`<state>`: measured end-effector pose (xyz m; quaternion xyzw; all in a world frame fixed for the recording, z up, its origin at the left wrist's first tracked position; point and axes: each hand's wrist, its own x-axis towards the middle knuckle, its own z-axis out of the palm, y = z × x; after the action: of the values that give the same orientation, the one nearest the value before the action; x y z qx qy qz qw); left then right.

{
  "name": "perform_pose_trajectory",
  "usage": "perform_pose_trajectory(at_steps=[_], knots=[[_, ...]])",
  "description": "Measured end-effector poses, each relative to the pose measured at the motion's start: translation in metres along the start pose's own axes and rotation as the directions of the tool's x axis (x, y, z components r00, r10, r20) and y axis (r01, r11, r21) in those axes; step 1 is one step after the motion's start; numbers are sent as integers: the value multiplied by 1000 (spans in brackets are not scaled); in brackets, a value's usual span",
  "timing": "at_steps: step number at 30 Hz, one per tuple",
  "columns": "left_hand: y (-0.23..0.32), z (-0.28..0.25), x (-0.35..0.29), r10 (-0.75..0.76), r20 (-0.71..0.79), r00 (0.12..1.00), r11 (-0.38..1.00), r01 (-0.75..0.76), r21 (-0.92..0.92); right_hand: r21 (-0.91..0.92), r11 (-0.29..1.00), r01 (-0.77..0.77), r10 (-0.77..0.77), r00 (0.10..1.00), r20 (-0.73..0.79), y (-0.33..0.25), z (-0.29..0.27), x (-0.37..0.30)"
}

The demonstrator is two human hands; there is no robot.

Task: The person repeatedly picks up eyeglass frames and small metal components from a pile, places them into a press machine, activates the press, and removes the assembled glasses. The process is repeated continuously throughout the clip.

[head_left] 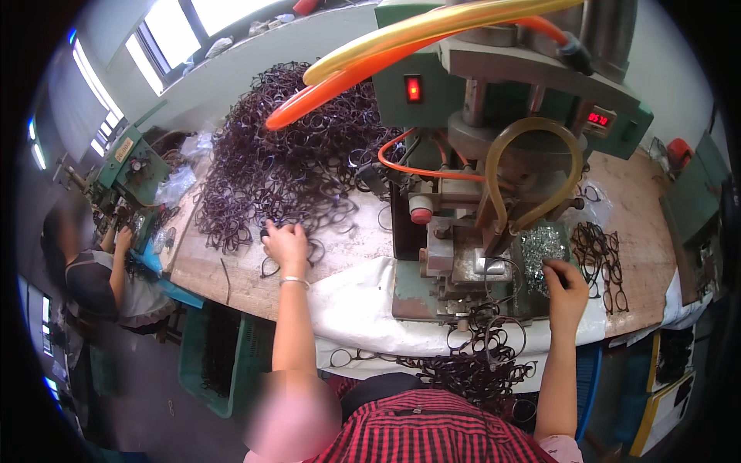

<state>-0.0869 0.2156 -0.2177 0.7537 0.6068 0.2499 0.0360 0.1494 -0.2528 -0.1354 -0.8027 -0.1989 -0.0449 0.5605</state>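
Observation:
My left hand (pixel 285 247) reaches to the near edge of a large heap of dark eyeglass frames (pixel 297 147). Its fingers are slightly bent and apart, with dark rims showing at the fingertips and on both sides of the hand. My right hand (pixel 566 287) is closed in a pinch at the right edge of a tray of small shiny metal parts (pixel 543 251); whatever lies between its fingertips is too small to make out. Between my hands stands a green bench press (pixel 471 266), with a frame (pixel 505 324) hanging at its front.
More eyeglass frames (pixel 478 366) lie in front of me by the white sheet (pixel 355 297). Others (pixel 598 255) lie at the right. Orange and yellow hoses (pixel 363 65) arch above the table. A green crate (pixel 193 355) stands below left. Another person (pixel 96 278) works at the far left.

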Motion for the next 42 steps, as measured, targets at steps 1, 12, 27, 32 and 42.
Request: perform_pose_trajectory(at_steps=[1,12,27,32,42], knots=[[9,0,-13,70,-3,998,998,-70,-10,74,997,-27,31,998,-47,3,-6,-7],[89,-49,-92,503,-286,816,823,-553,-130,275,952,133,-182,970,163,-98,39,14],[214,-199,-127,362,-368,857,-209,-310,-927,639,751,-166,-43,953,299,-110,49,1],[177,-188,-158,627,-512,587,-51,-626,-779,512,859,-9,-212,904,372,-91,13,-7],[204,-175,-174,789,-586,-182,-452,-819,-354,-489,811,322,-349,936,38,31,1,16]])
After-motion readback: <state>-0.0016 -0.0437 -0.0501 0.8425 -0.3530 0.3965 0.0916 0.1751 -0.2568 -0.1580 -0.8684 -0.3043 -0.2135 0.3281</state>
